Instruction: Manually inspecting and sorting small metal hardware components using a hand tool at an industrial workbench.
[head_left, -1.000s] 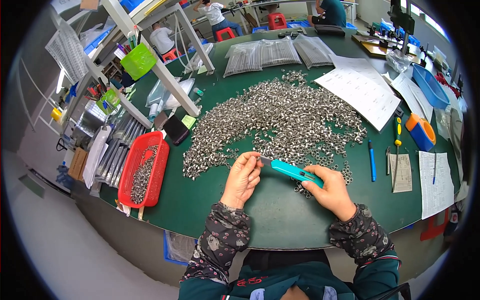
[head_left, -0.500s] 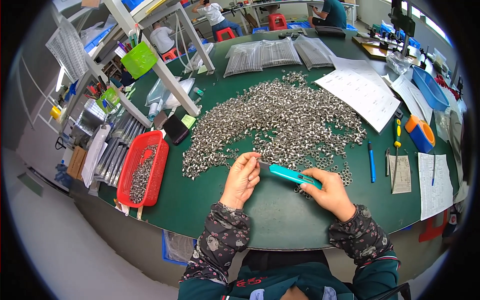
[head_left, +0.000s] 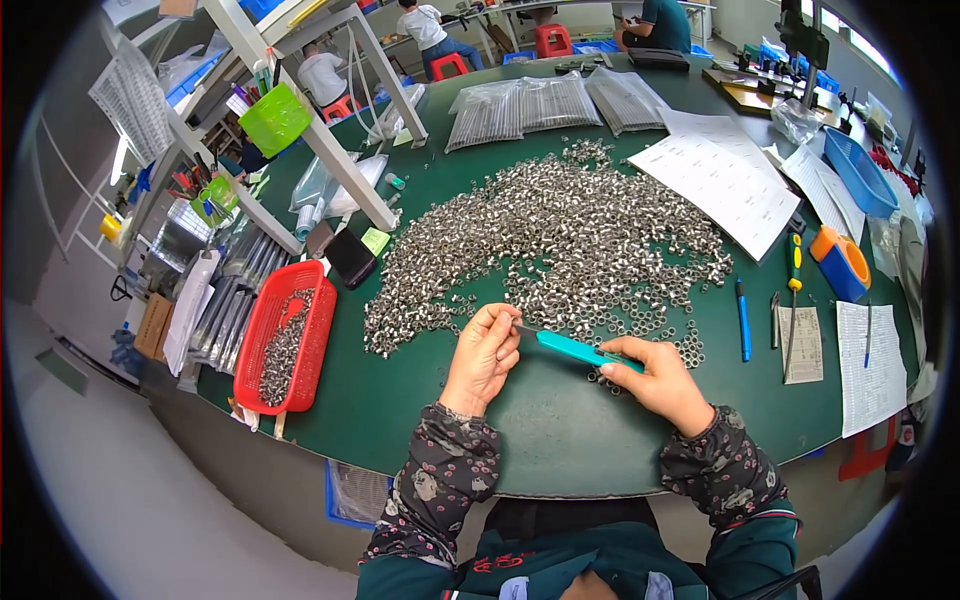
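My right hand [head_left: 660, 385] is wrapped round a teal utility knife [head_left: 572, 347], its blade pointing left. The blade tip meets the fingertips of my left hand [head_left: 484, 362], where thumb and forefinger pinch a small metal ring [head_left: 517, 320], mostly hidden by the fingers. Just beyond both hands spreads a wide heap of small silvery metal rings [head_left: 560, 215]. Some loose rings lie beside and under the fingers of my right hand.
A red basket [head_left: 325, 325] with metal parts stands at left, near a black phone [head_left: 350, 258]. Bagged rods [head_left: 558, 102] and paper sheets [head_left: 725, 180] lie behind the heap. At right are a blue pen [head_left: 743, 322], a yellow-handled screwdriver [head_left: 795, 262] and a tape dispenser [head_left: 842, 265].
The knife has turned slightly in my right hand, and its blade has shifted a little at the left fingertips. My left hand stays almost in place.
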